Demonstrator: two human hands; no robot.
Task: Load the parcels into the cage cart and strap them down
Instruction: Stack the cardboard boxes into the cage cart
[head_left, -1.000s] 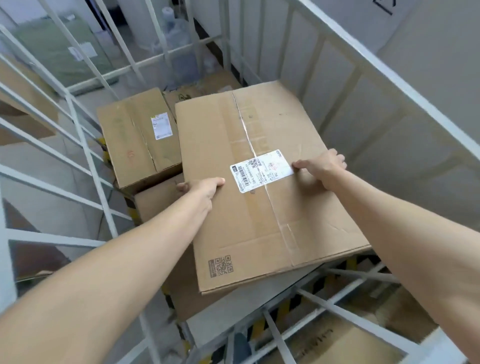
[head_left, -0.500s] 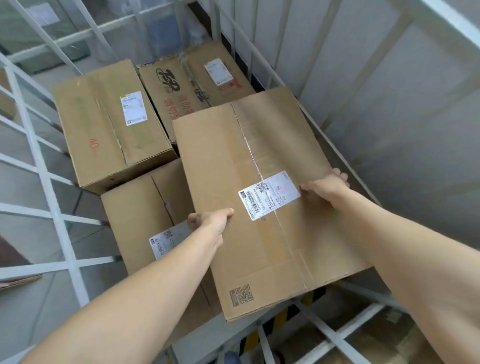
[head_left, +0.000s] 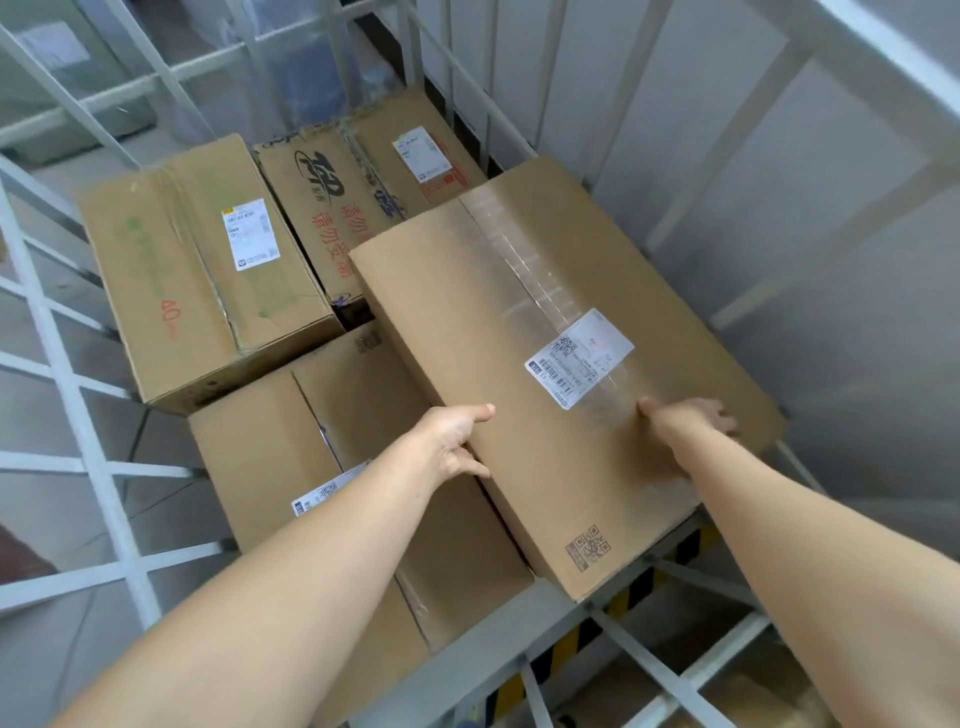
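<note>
Four cartons sit in the cage cart (head_left: 883, 49), which has white bars all round. The large parcel (head_left: 498, 312) lies at 3 o'clock on the cart floor, hard against the right-hand bars, flat face up and taped down the middle, with a shipping label (head_left: 579, 364) near its near end. Its far corner overlaps the printed parcel (head_left: 358, 182) at 12 o'clock, and its left edge overlaps the low parcel (head_left: 280, 441) at 7 o'clock. Cannot tell if it is fully set down. The tall parcel (head_left: 197, 280) is at 10 o'clock, touching the printed one.

The left grip (head_left: 454, 441) is closed on the large parcel's left edge, thumb on top and fingers tucked under the side. The right grip (head_left: 688, 418) is on the top face at the label's 5 o'clock, fingers spread and laid flat, wrapped round nothing. A yellow-black hazard stripe (head_left: 566, 644) runs along the cart's near base at 6 o'clock.
</note>
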